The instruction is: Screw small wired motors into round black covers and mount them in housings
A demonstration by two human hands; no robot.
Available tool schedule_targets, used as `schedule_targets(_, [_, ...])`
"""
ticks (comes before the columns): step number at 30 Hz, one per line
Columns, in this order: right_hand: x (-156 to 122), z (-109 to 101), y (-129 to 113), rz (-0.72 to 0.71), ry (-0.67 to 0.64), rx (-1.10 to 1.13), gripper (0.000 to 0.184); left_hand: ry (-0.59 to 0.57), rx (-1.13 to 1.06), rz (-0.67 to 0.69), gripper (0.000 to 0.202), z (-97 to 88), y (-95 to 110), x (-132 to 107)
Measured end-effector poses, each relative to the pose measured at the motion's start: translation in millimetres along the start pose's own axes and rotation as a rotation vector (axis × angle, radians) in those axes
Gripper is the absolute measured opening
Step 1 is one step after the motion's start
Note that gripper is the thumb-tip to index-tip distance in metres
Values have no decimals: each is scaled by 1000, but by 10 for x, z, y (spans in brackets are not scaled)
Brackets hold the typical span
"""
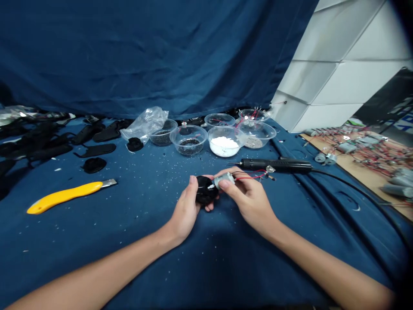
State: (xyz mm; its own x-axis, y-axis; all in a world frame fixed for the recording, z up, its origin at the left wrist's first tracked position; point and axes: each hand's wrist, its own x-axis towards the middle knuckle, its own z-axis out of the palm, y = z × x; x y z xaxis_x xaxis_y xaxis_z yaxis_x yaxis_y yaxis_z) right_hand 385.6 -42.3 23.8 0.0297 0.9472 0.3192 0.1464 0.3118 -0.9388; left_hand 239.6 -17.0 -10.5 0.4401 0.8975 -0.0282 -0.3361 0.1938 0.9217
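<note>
My left hand (185,211) is closed around a round black plastic part (205,191) just above the blue cloth (135,241). My right hand (248,196) pinches a small grey motor (225,179) between thumb and fingers and holds it against the black part. Thin red and black wires (253,175) trail from the motor to the right. Both hands meet at the middle of the view.
A black electric screwdriver (274,165) with a cable lies just behind my right hand. Several clear bowls (189,140) of small parts stand behind. A yellow utility knife (66,196) lies left. Black plastic pieces (48,142) pile at far left. Motors with wires (361,148) lie at right.
</note>
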Motion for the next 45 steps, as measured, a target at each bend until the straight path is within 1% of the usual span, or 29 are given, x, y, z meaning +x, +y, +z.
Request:
schedule_targets(6, [6, 4, -18, 19, 14, -39, 20, -15, 7, -22, 59, -16, 7, -16])
schedule_targets(12, [8, 6, 5, 27, -6, -53, 18, -16, 9, -36, 64, -39, 0, -20])
schedule_targets(17, [5, 22, 31, 45, -21, -25, 14, 5, 2, -39, 61, -34, -3, -19])
schedule_targets(21, [10, 13, 46, 64, -4, -32, 17, 4, 34, -38, 59, -39, -9, -41])
schedule_targets(22, [11, 5, 53, 75, 8, -43, 18, 30, 82, -16, 56, -49, 1, -49])
schedule_targets(24, [11, -15, 74, 98, 31, -31, 20, 129, 264, 59, 49, -85, 42, -59])
schedule_targets(26, [13, -41, 99, 125, 47, 35, 23, 225, 528, 133, 42, -140, 104, -49])
schedule_targets(27, [16, -55, 109, 136, 51, 71, 24, 244, 672, 157, 40, -170, 136, -35])
schedule_targets(29, [27, -86, 121, 145, 56, 73, 26, 227, 943, 177, 40, -230, 187, 11])
schedule_targets(30, [36, -103, 124, 144, 50, 11, 28, 212, 1059, 181, 40, -257, 203, 40])
schedule_targets(32, [56, -133, 136, 105, 18, -215, 29, 201, 1225, 187, 38, -308, 217, 99])
schedule_targets(35, [88, -159, 196, 26, -82, -563, 27, 270, 1331, 216, 36, -382, 229, 172])
schedule_targets(37, [107, -154, 266, 9, -162, -666, 28, 359, 1364, 273, 38, -418, 250, 195])
schedule_targets(39, [123, -137, 342, -2, -223, -698, 29, 433, 1386, 407, 40, -423, 278, 191])
schedule_targets(40, [130, -127, 376, -21, -240, -703, 29, 436, 1384, 506, 39, -410, 288, 179])
schedule_targets(41, [136, -119, 407, -49, -250, -709, 29, 402, 1370, 607, 37, -388, 290, 165])
schedule_targets(42, [142, -113, 433, -85, -258, -716, 29, 331, 1341, 693, 33, -360, 284, 150])
schedule_targets(43, [147, -109, 455, -127, -268, -722, 29, 233, 1300, 741, 31, -328, 269, 138])
schedule_targets(44, [152, -109, 473, -168, -276, -729, 28, 124, 1251, 746, 32, -297, 245, 132])
schedule_targets(45, [157, -112, 489, -204, -281, -734, 28, 16, 1201, 715, 36, -269, 214, 132])
